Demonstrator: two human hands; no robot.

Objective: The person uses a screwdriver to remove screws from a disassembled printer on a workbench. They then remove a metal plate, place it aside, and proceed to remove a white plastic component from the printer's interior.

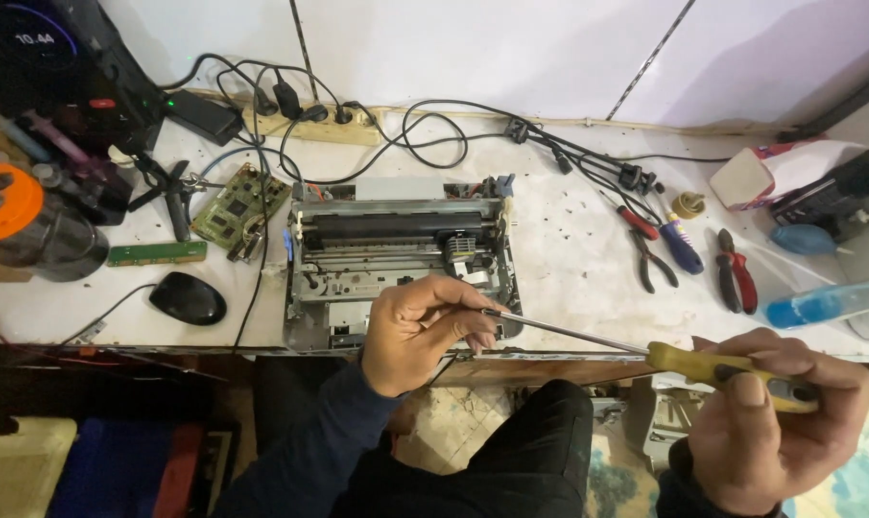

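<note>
Two hands on one long screwdriver [645, 350], held level across the near bench edge, in front of an opened printer chassis [401, 259]. Left hand [420, 331]: fingertips pinched round the bare steel shaft near its tip, just at the chassis front. Right hand [775, 412]: fist wrapped round the yellow handle, thumb on top. Probably light, stiff and slender; smooth shaft likely slippery, so best gripped by the thick handle. Thin grey shaft, yellow grip with dark end. Farther right on the white bench [569, 259], well apart: red-handled pliers [737, 273].

two pliers [652, 257], one mouse [188, 298], one screwdriver [645, 353]
</note>
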